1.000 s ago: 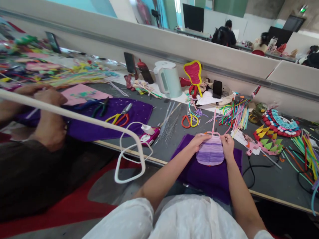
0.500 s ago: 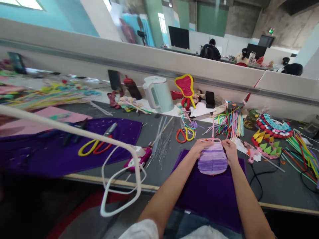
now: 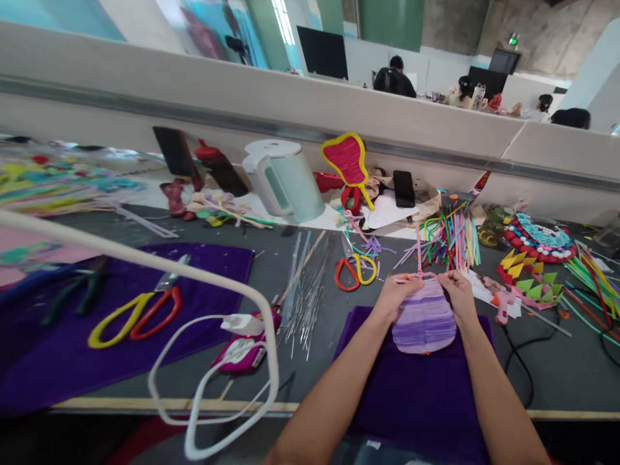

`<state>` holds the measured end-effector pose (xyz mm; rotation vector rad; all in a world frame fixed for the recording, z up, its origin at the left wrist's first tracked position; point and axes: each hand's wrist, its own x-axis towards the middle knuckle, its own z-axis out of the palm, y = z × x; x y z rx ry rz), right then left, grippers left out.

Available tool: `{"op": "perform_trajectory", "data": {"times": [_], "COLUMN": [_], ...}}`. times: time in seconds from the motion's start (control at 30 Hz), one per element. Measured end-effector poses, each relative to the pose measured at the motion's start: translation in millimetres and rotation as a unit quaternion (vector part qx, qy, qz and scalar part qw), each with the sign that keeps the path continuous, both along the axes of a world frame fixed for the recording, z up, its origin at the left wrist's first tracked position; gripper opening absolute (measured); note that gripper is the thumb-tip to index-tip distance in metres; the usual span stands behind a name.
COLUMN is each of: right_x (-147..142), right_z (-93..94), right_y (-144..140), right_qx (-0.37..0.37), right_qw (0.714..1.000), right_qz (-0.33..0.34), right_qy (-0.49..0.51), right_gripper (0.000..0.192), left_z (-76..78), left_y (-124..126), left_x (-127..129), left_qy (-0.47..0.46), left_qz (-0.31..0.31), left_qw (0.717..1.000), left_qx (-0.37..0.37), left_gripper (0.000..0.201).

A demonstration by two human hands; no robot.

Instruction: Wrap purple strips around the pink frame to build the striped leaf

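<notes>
Your left hand and right hand both stay closed on the top corners of the purple woven piece, fingers pinching at its pink pipe-cleaner loop. The piece lies on the purple cloth at the near edge of the tabletop, as it did 0.5 s ago. Your hands have not changed grip; only the view has shifted, so the 2 scissors, 1 pair red-and-yellow beyond the cloth, 1 pair on the left cloth, now sit closer. The white cable still hangs at lower left
</notes>
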<state>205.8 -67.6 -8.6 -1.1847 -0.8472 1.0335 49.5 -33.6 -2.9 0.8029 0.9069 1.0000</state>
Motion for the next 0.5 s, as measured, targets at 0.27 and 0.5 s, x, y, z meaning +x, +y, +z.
{"op": "perform_trajectory", "data": {"times": [0.27, 0.5], "right_x": [1.2, 1.5], "right_z": [4.9, 11.1], "right_y": [-9.3, -13.8], "right_qx": [-0.019, -0.013], "right_qw": [1.0, 1.0], "right_qz": [-0.001, -0.025], "right_qy": [0.022, 0.015], "right_gripper": [0.029, 0.029], "left_z": [8.6, 13.2], "left_y": [-3.4, -3.4], "left_x": [-4.0, -12.3], "left_qy": [-0.024, -0.048], "left_qz": [-0.052, -0.087], "left_qw": [0.998, 0.993], "left_qx": [-0.03, -0.064], "left_gripper": [0.03, 0.029]}}
